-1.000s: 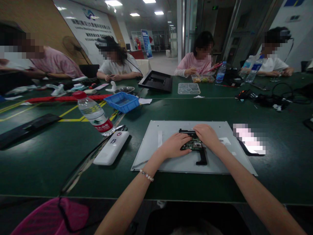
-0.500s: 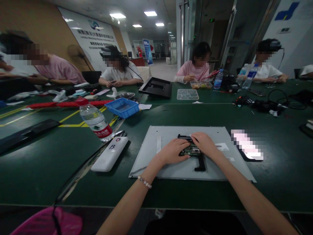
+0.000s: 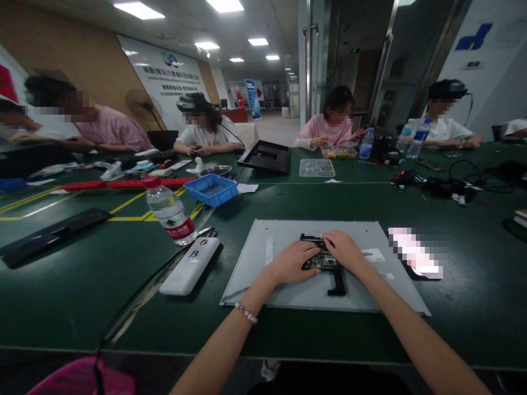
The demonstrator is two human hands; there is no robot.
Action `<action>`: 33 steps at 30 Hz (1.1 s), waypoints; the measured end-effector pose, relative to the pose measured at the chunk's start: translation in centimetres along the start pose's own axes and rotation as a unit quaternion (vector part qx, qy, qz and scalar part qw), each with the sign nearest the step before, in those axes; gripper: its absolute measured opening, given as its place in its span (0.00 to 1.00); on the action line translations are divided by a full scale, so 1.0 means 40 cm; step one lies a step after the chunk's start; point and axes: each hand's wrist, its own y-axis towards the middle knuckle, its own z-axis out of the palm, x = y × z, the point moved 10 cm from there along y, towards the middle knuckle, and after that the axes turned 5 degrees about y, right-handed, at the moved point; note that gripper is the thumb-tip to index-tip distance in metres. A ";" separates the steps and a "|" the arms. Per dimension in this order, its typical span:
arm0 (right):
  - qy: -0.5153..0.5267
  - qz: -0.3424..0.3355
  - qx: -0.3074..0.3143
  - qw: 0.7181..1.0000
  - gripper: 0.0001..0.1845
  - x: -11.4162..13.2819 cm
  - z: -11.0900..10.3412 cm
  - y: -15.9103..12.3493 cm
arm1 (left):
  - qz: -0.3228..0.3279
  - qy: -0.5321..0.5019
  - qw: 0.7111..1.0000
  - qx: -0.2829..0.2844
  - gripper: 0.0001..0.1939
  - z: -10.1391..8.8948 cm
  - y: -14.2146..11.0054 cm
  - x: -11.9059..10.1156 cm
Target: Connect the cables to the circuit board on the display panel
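Barely shifted since earlier, left hand (image 3: 294, 261) and right hand (image 3: 347, 252) hold the circuit board (image 3: 326, 263), long axis eleven-to-five, leg (image 3: 339, 282) toward six o'clock.

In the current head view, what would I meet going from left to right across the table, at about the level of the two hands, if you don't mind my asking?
Long black bar → red-capped bottle → left hand, at the circuit board → right hand → phone.
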 end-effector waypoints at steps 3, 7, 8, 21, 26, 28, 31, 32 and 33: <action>0.008 -0.003 -0.002 1.000 0.14 0.004 -0.002 -0.001 | -0.008 0.001 1.000 0.003 0.25 -0.002 -0.001 0.003; 0.018 -0.006 -0.011 1.000 0.14 0.008 -0.007 -0.002 | -0.016 0.004 1.000 0.011 0.25 -0.006 -0.003 0.002; 0.020 -0.005 -0.011 1.000 0.14 0.008 -0.007 -0.001 | -0.018 0.003 1.000 0.010 0.25 -0.007 -0.003 0.002; 0.038 -0.005 -0.019 0.999 0.15 0.009 -0.001 0.007 | -0.029 -0.015 0.999 0.013 0.26 -0.025 -0.003 0.011; 0.028 -0.007 -0.040 0.999 0.16 0.009 -0.006 0.005 | -0.027 -0.005 1.000 0.008 0.23 -0.036 0.009 0.018; 0.024 -0.005 -0.066 0.998 0.17 0.010 -0.021 0.008 | -0.022 0.017 1.000 -0.007 0.19 -0.061 0.014 0.006; 0.027 -0.007 -0.116 0.993 0.17 0.019 -0.063 0.010 | 0.018 0.059 0.994 -0.092 0.17 -0.148 -0.006 -0.065; 0.034 -0.013 -0.138 0.990 0.17 0.029 -0.087 0.007 | 0.038 0.065 0.986 -0.149 0.16 -0.192 -0.027 -0.099; 0.045 -0.025 -0.162 0.985 0.17 0.043 -0.116 0.000 | 0.051 0.070 0.976 -0.198 0.15 -0.233 -0.052 -0.131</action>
